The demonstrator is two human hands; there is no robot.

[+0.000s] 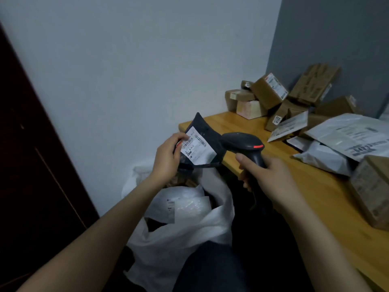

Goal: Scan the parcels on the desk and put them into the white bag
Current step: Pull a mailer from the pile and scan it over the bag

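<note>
My left hand (pixel 168 155) grips a black mailer parcel (pixel 207 133) by its left edge and holds it upright above the white bag (pixel 185 232); its white barcode label (pixel 196 147) faces me. My right hand (pixel 267 178) grips the handle of a black barcode scanner (pixel 244 144), whose head points at the label from the right, a red light glowing on top. The white bag stands open on the floor below, with several pale parcels inside. Several cardboard boxes (pixel 269 90) and grey poly mailers (pixel 347 135) lie on the wooden desk (pixel 311 186).
The desk runs along the right, its front left corner close behind the held parcel. A white wall stands behind, and a dark brown door (pixel 31 165) on the left. My dark trouser leg (pixel 210 268) is beside the bag. A large box (pixel 372 190) sits near the desk's front edge.
</note>
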